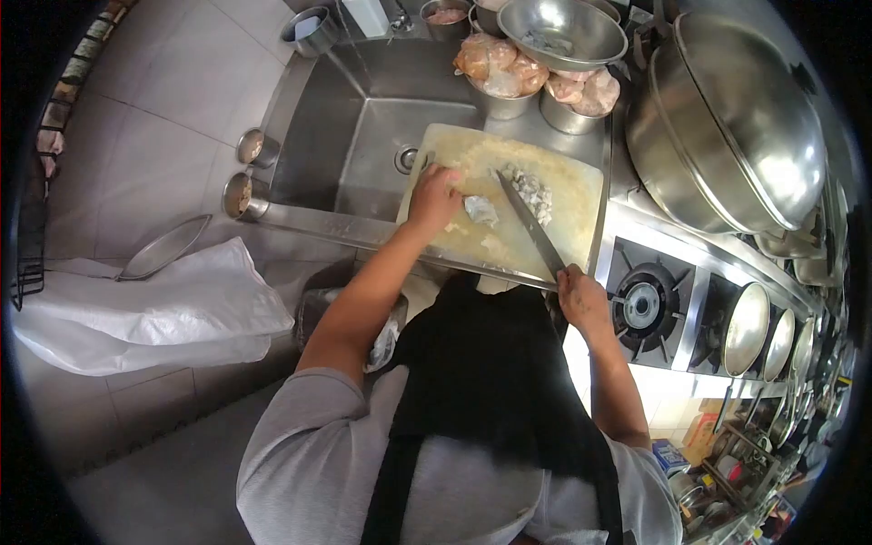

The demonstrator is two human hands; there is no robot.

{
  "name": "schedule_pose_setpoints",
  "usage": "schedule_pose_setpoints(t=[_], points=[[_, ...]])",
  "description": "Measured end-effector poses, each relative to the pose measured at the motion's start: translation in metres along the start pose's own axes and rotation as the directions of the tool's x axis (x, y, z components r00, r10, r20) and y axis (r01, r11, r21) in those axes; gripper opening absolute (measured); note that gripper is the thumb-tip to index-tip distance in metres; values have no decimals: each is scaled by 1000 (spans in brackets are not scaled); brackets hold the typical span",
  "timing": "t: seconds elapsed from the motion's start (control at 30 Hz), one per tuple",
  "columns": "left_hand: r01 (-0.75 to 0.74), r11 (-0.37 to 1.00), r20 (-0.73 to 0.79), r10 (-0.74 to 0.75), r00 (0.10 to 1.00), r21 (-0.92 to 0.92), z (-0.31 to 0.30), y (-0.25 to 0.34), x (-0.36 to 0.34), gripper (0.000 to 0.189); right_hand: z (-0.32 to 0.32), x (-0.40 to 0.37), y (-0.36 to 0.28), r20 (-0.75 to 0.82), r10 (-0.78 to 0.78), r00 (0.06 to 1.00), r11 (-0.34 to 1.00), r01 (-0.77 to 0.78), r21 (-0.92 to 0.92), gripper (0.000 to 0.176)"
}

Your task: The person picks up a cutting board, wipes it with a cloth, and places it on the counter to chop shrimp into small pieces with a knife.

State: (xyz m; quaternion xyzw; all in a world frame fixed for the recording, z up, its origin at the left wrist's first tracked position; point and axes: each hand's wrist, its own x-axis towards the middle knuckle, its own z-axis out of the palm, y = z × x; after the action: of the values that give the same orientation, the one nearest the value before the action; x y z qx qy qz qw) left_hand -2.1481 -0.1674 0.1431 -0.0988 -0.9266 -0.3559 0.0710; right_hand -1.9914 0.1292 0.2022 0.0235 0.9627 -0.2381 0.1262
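Observation:
My right hand (582, 302) is wrapped round the handle of a long kitchen knife (531, 224). The blade lies slantwise over a pale cutting board (568, 173), its tip beside a heap of chopped whitish-grey food (530, 193). Over the board's left part, my left hand (434, 196) has its fingers curled in; whether anything is in them is hidden. Just right of those fingers sits a larger pale, greyish piece of food (480, 211), apart from the chopped heap.
The board bridges part of a steel sink (313, 136). Behind it stand steel containers of bagged meat (501, 68) and a metal bowl (563, 32). At right are a large domed pot (727, 127) and a gas burner (643, 304). White plastic sheeting (163, 304) lies left.

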Motion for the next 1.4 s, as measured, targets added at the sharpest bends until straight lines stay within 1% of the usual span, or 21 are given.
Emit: schedule_pose_setpoints(t=[0.07, 0.13, 0.2, 0.23, 0.3, 0.37, 0.53, 0.6, 0.73, 0.8, 0.9, 0.97, 1.07, 1.13, 1.17, 1.2, 1.27, 1.3, 1.33, 1.37, 1.4], points=[[-26, 999, -29, 26, 999, -21, -2, 2, -23, 25, 4, 0, -6, -14, -23, 1000, 999, 22, -43, 27], [-163, 985, 29, 164, 986, -50, 2, 8, -40, 21, 8, 5, -13, -30, -50, 998, 995, 47, -88, 28], [-159, 986, 15, 160, 987, -53, 12, 11, -46, 21, 13, 13, -19, -15, -209, 978, 963, 203, -179, 25], [-164, 985, 1, 165, 986, -51, 16, 13, -49, 21, 13, 17, -21, -7, -209, 978, 962, 204, -184, 25], [-158, 986, -30, 157, 987, -44, 23, 13, -48, 19, 11, 24, -27, 0, -297, 955, 913, 284, -294, 22], [-161, 987, -88, 159, 983, -19, 27, 10, -45, 16, 5, 29, -27, 41, -306, 951, 891, 301, -339, 20], [-172, 983, -139, 163, 977, -58, 32, 9, -46, 14, -8, 31, -24, 161, -294, 942, 842, 335, -422, 14], [-175, 983, -141, 166, 976, -57, 32, 8, -45, 14, -15, 28, -34, 275, -167, 947, 861, 276, -428, 15], [-213, 976, -138, 204, 969, -54, 32, 8, -43, 15, 20, 46, -40, 309, -147, 940, 893, 260, -367, 18], [-228, 971, -162, 215, 963, -70, 35, 9, -42, 15, 60, 76, -36, 237, -216, 947, 939, 268, -214, 20], [-171, 985, -108, 166, 980, -37, 40, 2, -48, 14, 40, 81, -66, 229, -201, 952, 957, 241, -161, 28], [-148, 987, -132, 139, 981, -60, 38, 3, -47, 13, 30, 73, -49, 214, -222, 951, 958, 253, -132, 30], [-163, 984, -146, 152, 978, -68, 34, 3, -46, 13, 3, 49, -28, 237, -204, 950, 954, 248, -170, 26], [-158, 986, -158, 148, 976, -53, 33, 1, -48, 15, -11, 37, -19, 257, -162, 953, 980, 185, -67, 29], [-157, 987, -172, 148, 974, -38, 28, 5, -45, 19, -13, 35, -16, 251, -158, 955, 982, 179, -64, 29], [-164, 986, -169, 156, 973, -38, 22, 8, -39, 19, -15, 34, -13, 194, -121, 974, 991, 130, -31, 30], [-317, 948, -11, 317, 948, -4, 5, 12, -28, 33, -18, 30, -10, 137, -78, 988, 997, 77, 11, 32], [-322, 947, -7, 322, 947, -4, 2, 11, -21, 33, -24, 27, -11, 76, -56, 996, 996, 51, 68, 33], [-461, 887, 147, 453, 879, 26, 0, 10, -12, 39, -28, 24, -11, 15, -31, 999, 992, 29, 124, 34], [-592, 805, 299, 557, 774, 32, 1, 9, -5, 45, -31, 20, -9, 12, -28, 1000, 992, 27, 126, 34], [-597, 802, 300, 562, 771, 32, 2, 9, 1, 45, -33, 17, -7, 17, 13, 1000, 990, -15, 137, 34]])
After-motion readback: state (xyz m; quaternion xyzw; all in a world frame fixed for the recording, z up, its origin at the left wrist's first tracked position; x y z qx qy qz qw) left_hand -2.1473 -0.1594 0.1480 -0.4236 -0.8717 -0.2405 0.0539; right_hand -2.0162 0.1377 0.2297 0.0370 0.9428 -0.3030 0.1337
